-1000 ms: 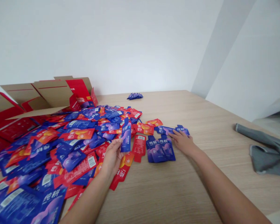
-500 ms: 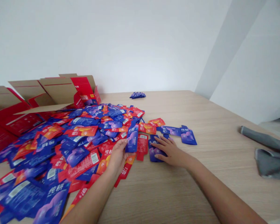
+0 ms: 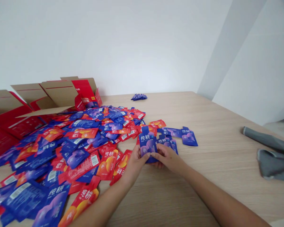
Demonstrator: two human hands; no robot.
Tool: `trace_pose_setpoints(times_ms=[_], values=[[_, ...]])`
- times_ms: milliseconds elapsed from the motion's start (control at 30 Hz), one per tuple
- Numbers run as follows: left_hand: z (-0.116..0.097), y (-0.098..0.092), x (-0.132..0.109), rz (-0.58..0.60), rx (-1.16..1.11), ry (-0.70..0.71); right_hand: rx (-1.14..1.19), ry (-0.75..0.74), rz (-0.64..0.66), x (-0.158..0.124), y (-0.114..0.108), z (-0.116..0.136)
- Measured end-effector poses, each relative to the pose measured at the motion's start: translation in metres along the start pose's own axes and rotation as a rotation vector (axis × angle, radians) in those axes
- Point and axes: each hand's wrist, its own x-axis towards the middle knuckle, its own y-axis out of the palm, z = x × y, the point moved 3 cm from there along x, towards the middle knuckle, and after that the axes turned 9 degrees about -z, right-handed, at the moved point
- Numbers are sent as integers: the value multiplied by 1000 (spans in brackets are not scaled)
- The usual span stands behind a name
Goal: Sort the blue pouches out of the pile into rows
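On the pale wooden counter [image 3: 191, 176], beside a heap of red and blue foil sachets [image 3: 68, 148], the left hand [image 3: 134, 164] and right hand [image 3: 168, 156] meet, fingers pinching a blue foil sachet [image 3: 147, 143] upright.

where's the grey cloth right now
In the head view the grey cloth lies at the far right edge of the wooden table, apart from the packet pile.

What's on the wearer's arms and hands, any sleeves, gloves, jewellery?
Both forearms are bare as far as the picture shows, with no sleeves in view. The left hand and right hand wear no gloves, and no watch, band or ring shows.
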Motion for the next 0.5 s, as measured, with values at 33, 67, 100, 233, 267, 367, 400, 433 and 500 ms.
trace_pose_setpoints(times_ms=[33, 67, 100, 233, 267, 367, 400, 433, 500], values=[[0, 1, -1, 40, 1, -5, 17, 9, 10, -1, 1, -1], [0, 1, -2, 83, 3, -14, 19, 3, 12, -1, 2, -1], [0, 1, -3, 136, 7, -30, 13, -14, 12, -2, 2, 0], [3, -1, -4, 314, 11, -122, -40, -98, -29, -4, 3, 3], [4, -1, -3, 330, 8, -129, -49, -110, -49, -4, 4, 3], [4, -2, -1, 327, -1, -100, -45, -109, -80, -4, 4, 2], [4, -2, -1, 320, 5, -92, -35, -98, -71, -3, 5, 1], [4, -1, -1, 310, 20, -87, -24, -91, -54, -3, 5, 1], [4, 1, -4, 281, 78, -87, -29, -117, -40, -2, 4, 2]])
